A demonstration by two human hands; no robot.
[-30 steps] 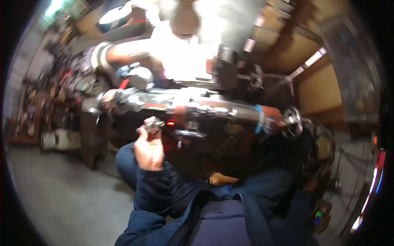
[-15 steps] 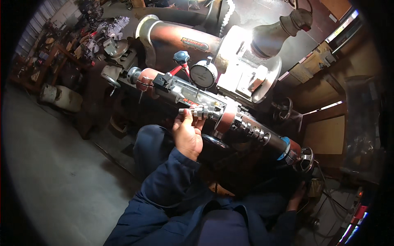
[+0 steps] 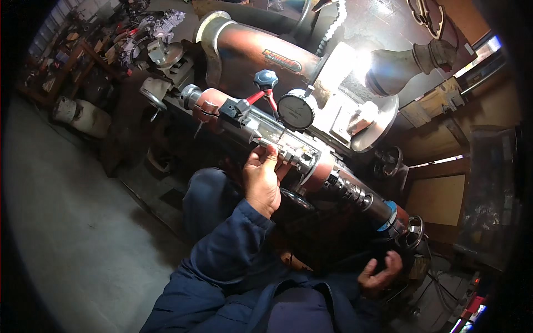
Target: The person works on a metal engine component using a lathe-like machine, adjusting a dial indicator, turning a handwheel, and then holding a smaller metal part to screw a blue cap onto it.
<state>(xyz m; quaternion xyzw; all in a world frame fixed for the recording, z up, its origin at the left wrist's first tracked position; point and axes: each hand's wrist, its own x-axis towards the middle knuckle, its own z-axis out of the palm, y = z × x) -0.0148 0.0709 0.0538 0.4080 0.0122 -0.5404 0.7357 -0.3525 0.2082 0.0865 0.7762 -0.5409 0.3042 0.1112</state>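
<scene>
Since the earlier frame your left hand (image 3: pixel 262 186) has stayed on the shaft assembly (image 3: pixel 288 152), fingertips pinching a fitting just under the dial gauge (image 3: pixel 298 111); keep that pinch light, right hand (image 3: pixel 379 273) loosely curled, empty.

A machine workshop: a large lathe-like machine (image 3: pixel 311 150) with a dial gauge (image 3: pixel 297 111), cluttered parts shelves (image 3: pixel 66 50), and a bare concrete floor (image 3: pixel 72 233).

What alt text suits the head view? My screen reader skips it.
The left hand touches a long metal shaft clamped on a workshop machine, below a round dial gauge. The right hand hangs open, lower right, holding nothing.
</scene>
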